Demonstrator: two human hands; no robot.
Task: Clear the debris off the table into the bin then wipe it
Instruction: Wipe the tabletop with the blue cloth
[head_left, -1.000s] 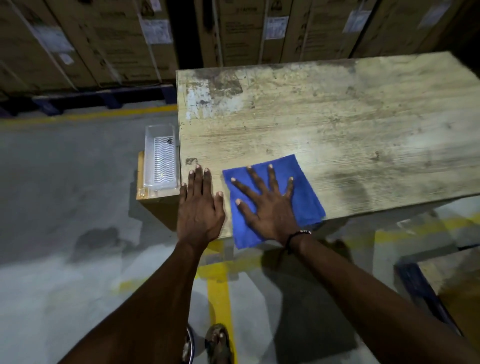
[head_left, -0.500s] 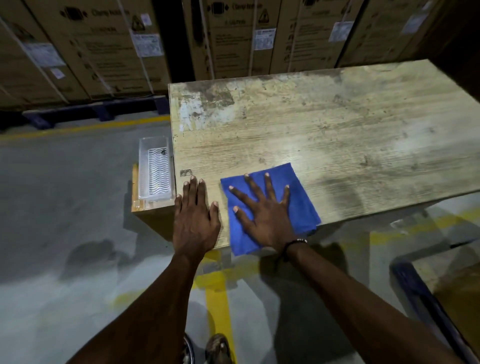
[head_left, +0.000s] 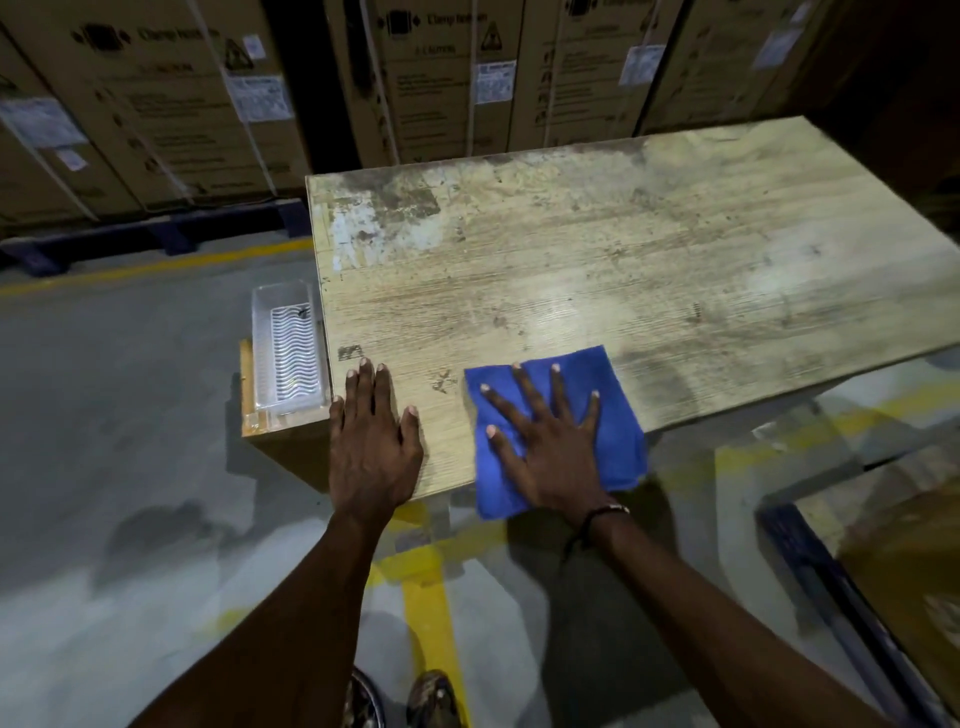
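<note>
Blue cloth lies at the table's near edge, lower centre of the frame, overhanging it; we press it flat with our right hand, fingers spread wide. Our left hand rests flat on bare wood, holding nothing. Left of the tabletop, a clear plastic bin sits on a wooden box; cartons fill the top.

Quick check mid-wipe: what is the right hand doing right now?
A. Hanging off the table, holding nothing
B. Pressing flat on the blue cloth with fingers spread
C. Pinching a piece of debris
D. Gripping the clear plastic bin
B: the right hand lies flat with fingers spread on the blue cloth at the near edge of the wooden table, while the left hand rests flat on the bare tabletop beside the clear plastic bin.
</note>
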